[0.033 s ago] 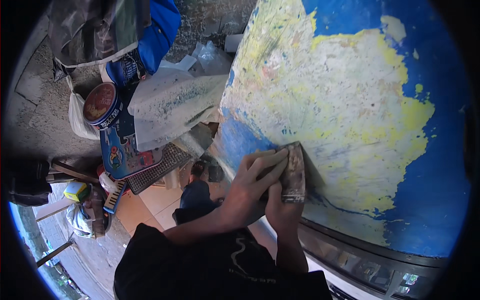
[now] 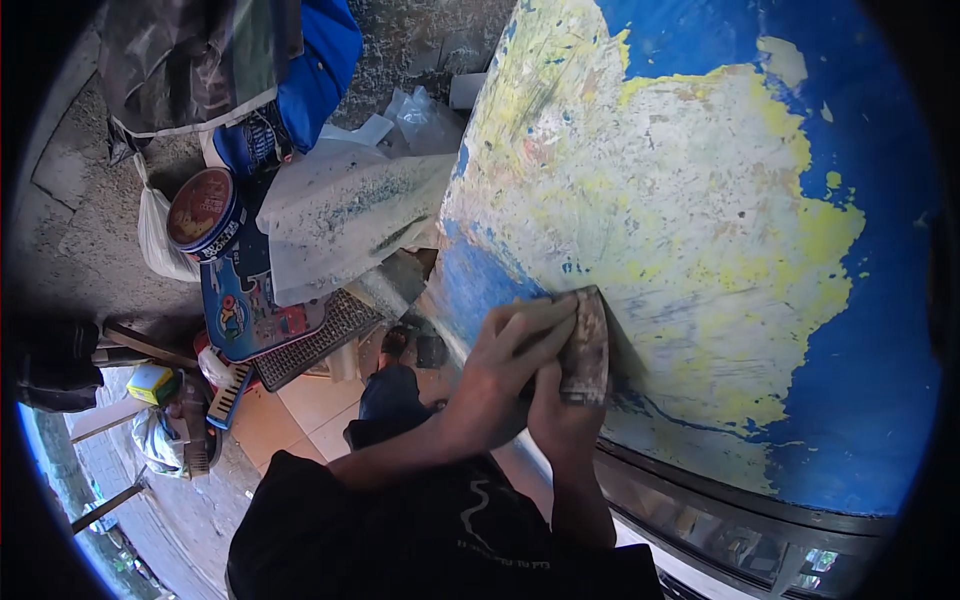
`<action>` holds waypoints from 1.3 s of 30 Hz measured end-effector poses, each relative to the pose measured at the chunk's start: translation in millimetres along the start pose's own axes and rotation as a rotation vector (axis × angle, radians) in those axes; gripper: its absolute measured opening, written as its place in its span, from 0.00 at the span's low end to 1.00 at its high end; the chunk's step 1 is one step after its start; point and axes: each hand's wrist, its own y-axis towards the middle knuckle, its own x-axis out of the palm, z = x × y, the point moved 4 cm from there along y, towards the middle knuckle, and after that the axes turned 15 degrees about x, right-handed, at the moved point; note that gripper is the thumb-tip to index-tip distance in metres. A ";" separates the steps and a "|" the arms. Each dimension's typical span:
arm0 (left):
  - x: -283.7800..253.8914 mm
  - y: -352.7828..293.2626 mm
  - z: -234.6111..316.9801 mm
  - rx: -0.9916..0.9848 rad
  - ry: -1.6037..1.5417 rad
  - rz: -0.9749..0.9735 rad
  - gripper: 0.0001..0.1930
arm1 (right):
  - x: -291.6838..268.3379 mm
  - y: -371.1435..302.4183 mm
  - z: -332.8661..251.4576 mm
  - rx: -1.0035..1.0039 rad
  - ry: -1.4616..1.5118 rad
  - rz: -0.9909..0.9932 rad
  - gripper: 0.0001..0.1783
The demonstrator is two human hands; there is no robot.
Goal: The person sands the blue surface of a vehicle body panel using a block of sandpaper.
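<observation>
And here are both hands, together on one scraper (image 2: 588, 350) over the big painted panel (image 2: 700, 200), close to its near-left corner! The left forearm (image 2: 385, 460) slants in from the lower left, wrist bent, and the left hand (image 2: 488, 365) lies on top, knuckles up, its long fingers (image 2: 545, 318) bunched close and pressed onto the blade's far-left part; where that thumb sits, I cannot tell. Underneath, the right forearm (image 2: 582, 500) stands almost straight up from the lower edge, and the right hand (image 2: 560, 412) is closed in tight, thumb laid against the scraper's near-left side, other fingers mostly hidden.

Now look at that scraper: a flat, mottled grey-brown blade, its long axis running from the far side of the panel down toward the dark-trimmed near edge, with just a slight lean. Its broad face shows upward, and its long free side points right, across the pale stripped patch, a dark shadow tucked along it. Blue paint borders that patch on the right, yellow fringing between. Off the panel's left edge, just beside it, lies a cloudy plastic sheet (image 2: 350, 215), speckled dark!
</observation>
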 end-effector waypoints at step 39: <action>-18.3 -12.1 3.7 0.064 0.049 0.080 0.37 | -0.5 -6.3 -9.3 0.092 0.195 -0.091 0.24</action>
